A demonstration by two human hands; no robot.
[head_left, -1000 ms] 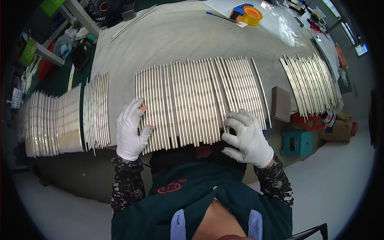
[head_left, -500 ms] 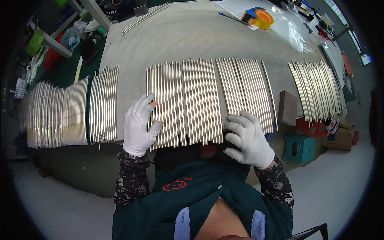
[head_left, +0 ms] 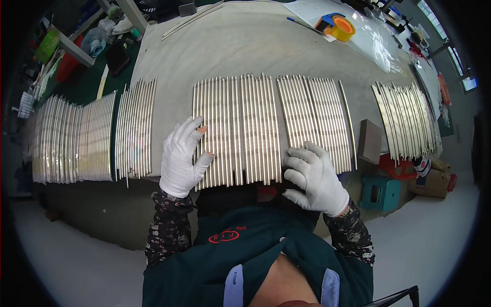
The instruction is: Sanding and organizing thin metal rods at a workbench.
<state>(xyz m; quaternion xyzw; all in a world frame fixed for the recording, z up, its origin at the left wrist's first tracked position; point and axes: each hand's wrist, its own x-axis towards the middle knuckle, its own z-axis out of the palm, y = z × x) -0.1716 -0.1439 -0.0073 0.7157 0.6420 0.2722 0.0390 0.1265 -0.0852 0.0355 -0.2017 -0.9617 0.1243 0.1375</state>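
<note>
Silvery rods (head_left: 260,128) line the counter (head_left: 245,43) mid-frame, where the gap beside the right-hand block (head_left: 318,115) has widened within a second, apparently parting them into clearer sets. Your left hand (head_left: 180,159) spreads its fingers along their left edge; your right hand (head_left: 319,181) curls loosely beside the gap, its grip impossible to tell.

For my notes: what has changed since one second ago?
Relative to the middle rods, the right hand's grip moved left, and the row's gap looks wider. Nothing was visibly grasped or released. The left hand's grip stayed at their left edge; brown block and tape dispenser stayed put.
</note>
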